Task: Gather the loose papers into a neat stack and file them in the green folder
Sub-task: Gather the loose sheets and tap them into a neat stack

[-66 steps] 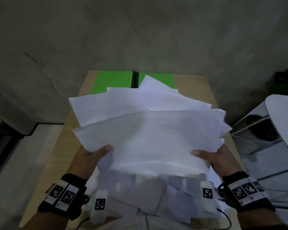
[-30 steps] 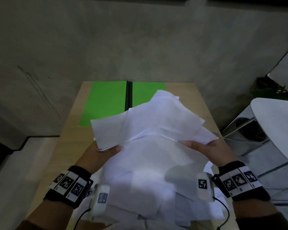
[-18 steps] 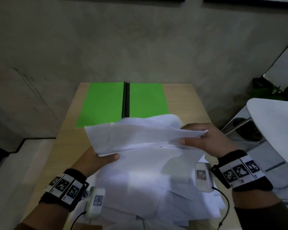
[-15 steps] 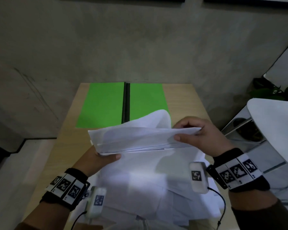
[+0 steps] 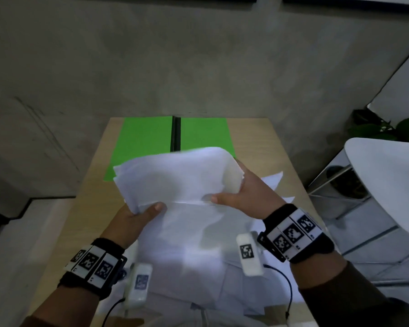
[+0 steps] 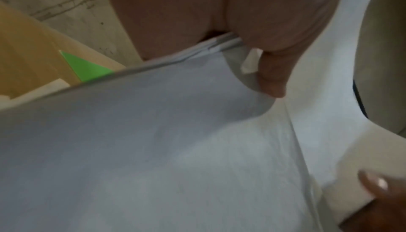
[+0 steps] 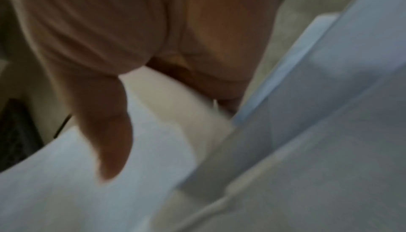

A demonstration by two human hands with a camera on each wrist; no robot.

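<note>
Bundle of papers (image 5: pixel 175 175), held above the wooden table (image 5: pixel 257 138), its long axis running left to right between the hands. Left hand (image 5: pixel 132 220) pinches the near-left corner; right hand (image 5: pixel 243 194) grips the right edge. The open green folder (image 5: pixel 142 147) lies flat directly beyond, just behind the bundle and about equally near either hand. More loose sheets (image 5: pixel 187 256) lie beneath; concrete wall (image 5: pixel 198 55) behind.

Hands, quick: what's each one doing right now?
Left hand: grips the paper bundle at its near-left corner.
Right hand: grips the same bundle's right edge.
</note>
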